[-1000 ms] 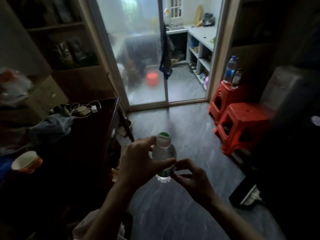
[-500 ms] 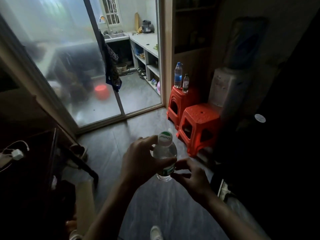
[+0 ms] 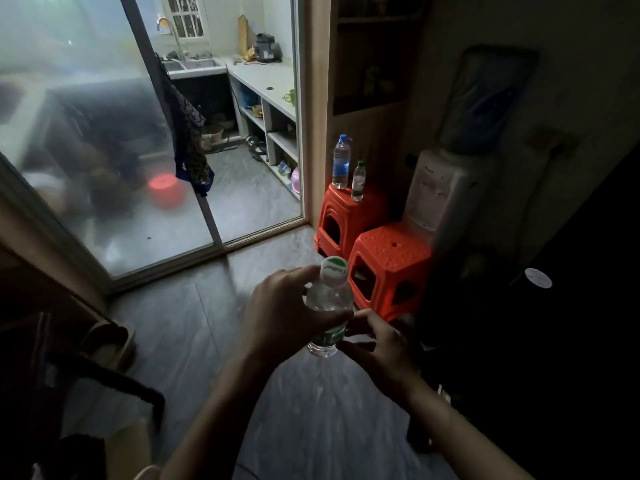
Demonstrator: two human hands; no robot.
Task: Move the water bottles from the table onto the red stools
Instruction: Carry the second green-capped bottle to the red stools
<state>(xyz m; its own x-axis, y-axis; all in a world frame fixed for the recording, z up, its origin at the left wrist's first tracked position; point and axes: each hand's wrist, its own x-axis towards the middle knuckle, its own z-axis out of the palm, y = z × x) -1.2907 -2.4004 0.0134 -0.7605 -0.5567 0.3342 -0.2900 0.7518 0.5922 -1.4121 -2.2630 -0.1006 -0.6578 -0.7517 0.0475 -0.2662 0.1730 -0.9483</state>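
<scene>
The left hand (image 3: 287, 317) grasps a small water bottle (image 3: 328, 306) around its middle, upright in the air above the floor. The right hand (image 3: 377, 344) sits just right of the bottle, fingers loosely curled, fingertips touching its lower part. Beyond the hands stand 2 red stools (image 3: 388, 258); the farther one carries 2 bottles (image 3: 341, 161).

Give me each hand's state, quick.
Left hand: closed around the water bottle.
Right hand: fingertips at the bottle's lower part, partly curled; firm grip cannot be told.
</scene>
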